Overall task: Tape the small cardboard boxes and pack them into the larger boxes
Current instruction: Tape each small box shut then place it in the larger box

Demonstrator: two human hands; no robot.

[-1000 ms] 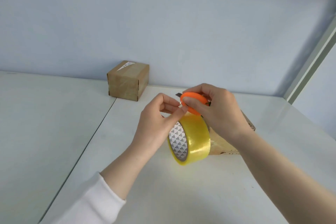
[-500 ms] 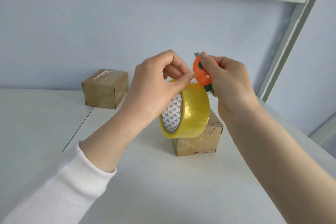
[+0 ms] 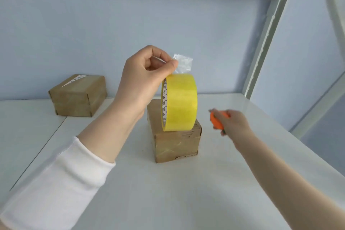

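A far box (image 3: 78, 97) sits back left. My left hand (image 3: 141, 80) pinches the loose end of the tape roll (image 3: 180, 104) above the near box (image 3: 175, 140); I should keep it flat and lay it along the seam. My blurred right hand (image 3: 232, 124) seems clenched round the orange cutter (image 3: 215, 122)

A white hemmed sleeve (image 3: 56, 183) stops short of the left hand (image 3: 141, 78); the right forearm (image 3: 280, 173) is bare.

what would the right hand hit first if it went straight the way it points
Probably the right side of the near cardboard box; depth is unclear, so the right hand might pass behind it instead.
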